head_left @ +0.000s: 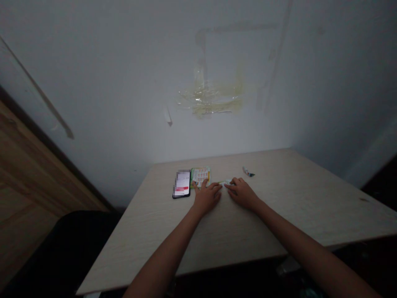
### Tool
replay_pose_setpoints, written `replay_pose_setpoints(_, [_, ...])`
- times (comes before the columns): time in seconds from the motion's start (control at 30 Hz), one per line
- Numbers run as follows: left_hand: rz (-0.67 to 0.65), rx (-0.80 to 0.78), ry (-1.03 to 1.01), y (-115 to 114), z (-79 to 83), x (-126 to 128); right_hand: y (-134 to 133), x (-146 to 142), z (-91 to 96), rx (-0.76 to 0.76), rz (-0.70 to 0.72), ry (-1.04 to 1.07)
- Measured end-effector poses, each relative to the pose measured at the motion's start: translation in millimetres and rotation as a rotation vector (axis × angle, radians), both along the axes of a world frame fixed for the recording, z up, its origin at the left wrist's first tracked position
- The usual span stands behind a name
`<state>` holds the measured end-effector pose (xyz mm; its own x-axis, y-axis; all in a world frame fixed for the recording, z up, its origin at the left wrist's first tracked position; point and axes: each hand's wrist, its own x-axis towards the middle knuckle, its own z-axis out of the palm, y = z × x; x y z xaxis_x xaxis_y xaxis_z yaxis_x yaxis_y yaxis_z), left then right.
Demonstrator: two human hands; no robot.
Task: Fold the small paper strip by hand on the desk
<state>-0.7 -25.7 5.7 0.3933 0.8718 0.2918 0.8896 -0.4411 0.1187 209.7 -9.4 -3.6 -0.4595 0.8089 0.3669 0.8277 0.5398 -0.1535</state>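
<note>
A small strip of white and green printed paper lies on the table between my hands, partly hidden by fingers. My right hand is closed on its right end, with thumb and fingertips together. My left hand rests with its fingers spread. Its outer fingers lie on the lower part of a colourful printed booklet or card, while the index finger and thumb reach toward the strip's left end. Whether they touch it, I cannot tell. Left of the booklet is a phone with a lit, partly blurred screen.
Beyond my right hand a small crumpled wrapper-like piece lies on the pale wooden table. The table's back edge meets a grey wall marked with shiny tape. Wooden boards and a dark shape stand at left.
</note>
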Motion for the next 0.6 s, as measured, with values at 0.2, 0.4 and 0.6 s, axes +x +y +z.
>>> replay_pose_setpoints(0.2, [0.008,0.095,-0.005,-5.1,0.0,4.2,0.1,-0.2,0.0,-0.011,-0.006,0.023])
replay_pose_setpoints(0.4, [0.059,0.108,-0.006,-5.7,2.4,4.5,0.0,-0.9,1.1,-0.027,-0.017,0.022])
replay_pose_setpoints(0.6, [0.068,0.115,-0.025,-4.5,0.3,2.4,-1.4,-1.4,2.5,-0.017,-0.013,0.036])
